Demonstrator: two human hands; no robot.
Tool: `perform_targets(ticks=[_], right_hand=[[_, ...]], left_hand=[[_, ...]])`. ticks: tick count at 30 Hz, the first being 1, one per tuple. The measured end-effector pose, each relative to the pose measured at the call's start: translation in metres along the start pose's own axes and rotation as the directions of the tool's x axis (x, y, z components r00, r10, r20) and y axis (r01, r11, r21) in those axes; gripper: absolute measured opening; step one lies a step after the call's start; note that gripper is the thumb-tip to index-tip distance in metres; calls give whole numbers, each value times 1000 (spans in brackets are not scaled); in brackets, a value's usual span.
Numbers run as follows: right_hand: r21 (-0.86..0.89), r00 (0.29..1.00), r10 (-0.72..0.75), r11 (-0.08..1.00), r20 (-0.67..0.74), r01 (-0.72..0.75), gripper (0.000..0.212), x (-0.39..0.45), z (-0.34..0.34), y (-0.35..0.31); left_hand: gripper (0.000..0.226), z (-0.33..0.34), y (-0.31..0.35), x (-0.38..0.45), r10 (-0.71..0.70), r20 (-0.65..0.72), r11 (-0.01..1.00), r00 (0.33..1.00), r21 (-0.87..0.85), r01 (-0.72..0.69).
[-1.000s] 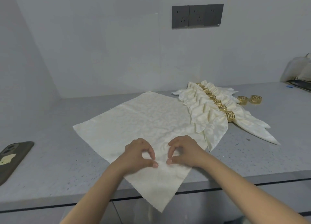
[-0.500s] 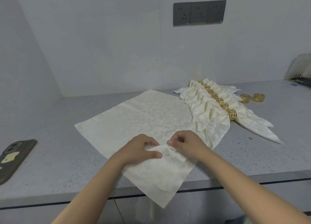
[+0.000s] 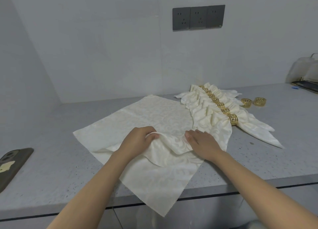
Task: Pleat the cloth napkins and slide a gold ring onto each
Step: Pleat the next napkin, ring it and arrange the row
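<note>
Your left hand (image 3: pixel 137 141) pinches the soft, limp napkin (image 3: pixel 151 118) fold; your right hand (image 3: pixel 201 142) seems to press flat beside it, so grip each pleat's crest.

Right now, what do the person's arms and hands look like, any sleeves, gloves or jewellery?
Both forearms are bare as far as the view shows, no sleeves. The left hand and right hand wear no gloves, and no rings, watch or bracelet show.
</note>
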State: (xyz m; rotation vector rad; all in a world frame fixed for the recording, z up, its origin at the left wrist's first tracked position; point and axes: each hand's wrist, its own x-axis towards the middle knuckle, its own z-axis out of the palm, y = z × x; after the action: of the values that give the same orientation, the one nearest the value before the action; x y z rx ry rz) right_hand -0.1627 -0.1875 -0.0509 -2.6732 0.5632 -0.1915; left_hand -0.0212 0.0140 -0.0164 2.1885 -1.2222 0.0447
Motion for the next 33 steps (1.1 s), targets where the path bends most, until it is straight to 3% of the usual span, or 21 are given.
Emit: perform_targets(ticks=[4, 8, 10, 14, 20, 22, 27, 31, 33], right_hand=[[38, 1000, -3, 999, -29, 4, 60, 3, 3, 3], [187, 991, -27, 981, -129, 51, 54, 3, -1, 2], [262, 974, -74, 956, -216, 131, 46, 4, -1, 1], [496, 961, 55, 863, -270, 90, 20, 0, -10, -10], [502, 948, 8, 850, -317, 160, 35, 2, -20, -27], [504, 954, -16, 846, -300, 173, 47, 1, -22, -34], [491, 959, -110, 840, -263, 231, 50, -5, -31, -51], [496, 976, -175, 841, -127, 215, 53, -13, -49, -71], [532, 971, -236, 819, -31, 216, 55, -17, -57, -79]], left_hand=[[20, -1, 3, 5, -46, -108, 997, 993, -63, 39], [18, -10, 14, 12, -42, -213, 995, 976, -100, 21], [18, -14, 18, 14, -27, -223, 997, 974, -77, 10], [18, -22, 18, 14, -32, -231, 999, 972, -36, 25], [18, -42, 15, 4, -80, -232, 995, 969, -80, 63], [18, -53, 16, -1, -104, -194, 992, 975, -96, 86], [22, -84, 11, -14, -193, -72, 974, 979, -138, 181], [42, -107, 6, -26, -239, 14, 954, 971, -184, 237], [42, -119, 0, -30, -278, 49, 937, 959, -207, 282]])
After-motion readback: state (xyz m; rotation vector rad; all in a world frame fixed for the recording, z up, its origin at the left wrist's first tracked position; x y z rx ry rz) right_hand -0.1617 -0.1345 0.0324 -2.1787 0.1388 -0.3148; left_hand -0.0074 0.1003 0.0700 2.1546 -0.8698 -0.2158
